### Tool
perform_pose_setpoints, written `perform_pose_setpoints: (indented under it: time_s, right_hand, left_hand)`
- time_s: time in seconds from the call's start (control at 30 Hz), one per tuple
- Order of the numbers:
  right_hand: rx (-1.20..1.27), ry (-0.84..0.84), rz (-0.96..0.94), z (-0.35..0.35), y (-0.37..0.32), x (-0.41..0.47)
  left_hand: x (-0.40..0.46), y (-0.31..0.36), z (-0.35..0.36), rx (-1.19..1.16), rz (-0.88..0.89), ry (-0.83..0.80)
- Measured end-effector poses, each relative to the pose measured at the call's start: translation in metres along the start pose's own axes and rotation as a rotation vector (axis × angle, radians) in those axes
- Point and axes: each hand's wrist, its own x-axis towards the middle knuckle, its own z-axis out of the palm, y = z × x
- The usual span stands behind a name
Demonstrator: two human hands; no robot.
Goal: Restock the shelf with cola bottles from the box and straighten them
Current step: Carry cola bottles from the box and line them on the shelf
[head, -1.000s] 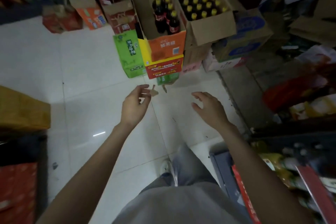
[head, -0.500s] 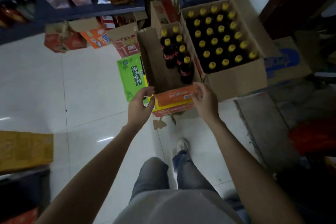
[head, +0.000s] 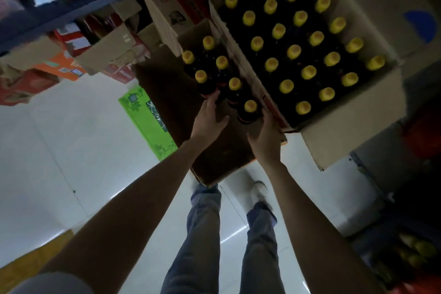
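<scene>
Where rim was gripped, hands (head: 210, 117) inside box (head: 167, 93)

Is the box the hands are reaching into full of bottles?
No, partly empty. The small box has only six yellow-capped bottles along its right side; the rest is bare cardboard. The big box beside it is packed.

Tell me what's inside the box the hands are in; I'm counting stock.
Six yellow-capped cola bottles stand along the right side of the part-empty box. The rest looks bare, though dim; the hands hide some floor.
</scene>
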Motion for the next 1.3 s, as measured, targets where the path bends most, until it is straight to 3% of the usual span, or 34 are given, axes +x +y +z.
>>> perform_pose_setpoints:
  time_s: [0.17,0.37,0.63,0.93,1.07,1.3]
  right_hand:
    - [-0.198,0.086,0.075,0.034,-0.003,0.029]
    - [-0.170,0.224,0.174,0.061,-0.003,0.045]
    - [0.017,0.419,0.137,0.052,-0.012,0.020]
    - [0.601,0.581,0.157,-0.029,-0.050,-0.083]
    - [0.654,0.673,0.093,-0.058,-0.045,-0.143]
    - [0.798,0.837,0.189,-0.101,0.010,-0.272]
  left_hand:
    - [0.052,-0.017,0.018,0.029,0.038,-0.075]
    - [0.070,-0.021,0.041,0.166,0.179,0.075]
    - [0.066,-0.015,0.043,0.121,0.086,-0.014]
    - [-0.030,0.041,-0.032,-0.132,0.404,0.032]
    - [-0.079,0.083,-0.051,-0.232,0.575,-0.133]
    - [-0.178,0.131,-0.007,-0.168,0.588,-0.549]
